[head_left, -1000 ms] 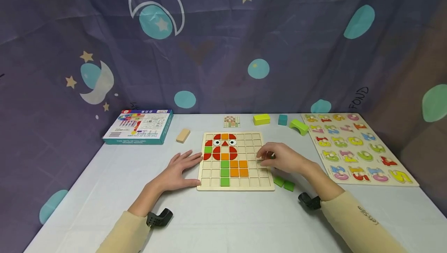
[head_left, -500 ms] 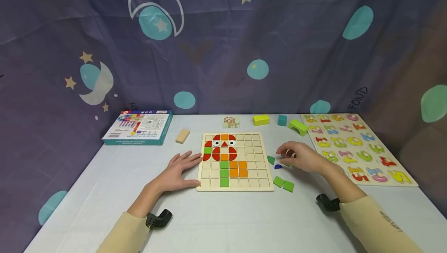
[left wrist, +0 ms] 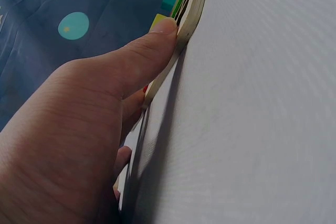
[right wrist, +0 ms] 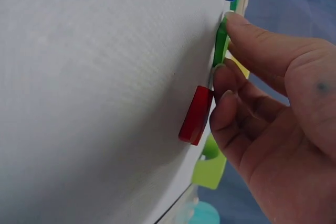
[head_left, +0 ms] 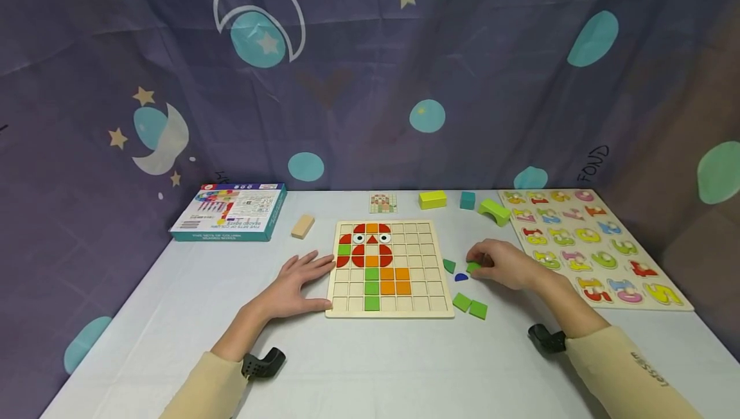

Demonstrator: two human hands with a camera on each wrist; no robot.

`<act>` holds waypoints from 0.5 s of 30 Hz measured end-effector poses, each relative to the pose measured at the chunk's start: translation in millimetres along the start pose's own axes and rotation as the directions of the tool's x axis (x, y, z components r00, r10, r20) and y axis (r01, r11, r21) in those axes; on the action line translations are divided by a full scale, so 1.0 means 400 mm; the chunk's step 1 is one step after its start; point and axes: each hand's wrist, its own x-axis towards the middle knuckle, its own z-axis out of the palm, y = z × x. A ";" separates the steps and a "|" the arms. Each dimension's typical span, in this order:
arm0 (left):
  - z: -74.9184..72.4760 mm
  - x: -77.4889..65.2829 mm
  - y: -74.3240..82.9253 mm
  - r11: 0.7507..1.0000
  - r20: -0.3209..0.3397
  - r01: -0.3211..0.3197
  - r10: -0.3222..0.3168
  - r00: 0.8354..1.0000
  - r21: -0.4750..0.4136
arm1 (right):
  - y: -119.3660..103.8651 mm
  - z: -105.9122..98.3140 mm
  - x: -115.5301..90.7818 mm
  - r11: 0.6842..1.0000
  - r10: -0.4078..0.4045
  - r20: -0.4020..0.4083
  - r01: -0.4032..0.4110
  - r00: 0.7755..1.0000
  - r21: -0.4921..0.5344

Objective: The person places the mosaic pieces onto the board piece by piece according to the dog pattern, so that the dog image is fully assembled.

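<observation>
A wooden grid board [head_left: 424,306] bears red, orange and green tiles and two eye tiles in its left half. My left hand [head_left: 295,287] lies spread at the board's left side, its thumb and fingertips touching the edge; in the left wrist view the thumb rests on the rim. To the right of the board, my right hand [head_left: 505,265] pinches a green tile [right wrist: 221,43] between thumb and fingers, at the tabletop. Beneath the curled fingers lies a red tile [right wrist: 197,116]. A blue half-round tile [head_left: 460,277] and a dark green tile [head_left: 449,266] lie between board and hand.
Two green square tiles [head_left: 469,306] lie near the board's right corner. Behind the board are a pattern card [head_left: 383,203], a yellow block [head_left: 432,200], a teal block [head_left: 467,200] and a green arch block [head_left: 494,211]. A number puzzle [head_left: 624,294], a box [head_left: 231,213] and a wooden block [head_left: 302,226] flank it.
My right hand has moved right, off the board's right edge, to the loose tiles, and now pinches a green tile. The left hand has stayed in place.
</observation>
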 end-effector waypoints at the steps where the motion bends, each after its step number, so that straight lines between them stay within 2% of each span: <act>1: 0.000 0.000 0.000 1.000 0.000 0.000 0.000 1.000 0.001 | -0.001 -0.001 0.001 1.000 -0.003 -0.001 0.003 1.000 -0.001; 8: 0.000 0.000 0.000 1.000 -0.002 0.003 -0.003 1.000 0.006 | -0.025 -0.001 0.022 1.000 -0.019 -0.014 0.019 1.000 -0.003; 15: 0.000 0.000 0.001 1.000 -0.002 0.003 -0.003 1.000 0.002 | -0.050 0.015 0.059 0.998 -0.051 0.012 0.050 0.999 0.027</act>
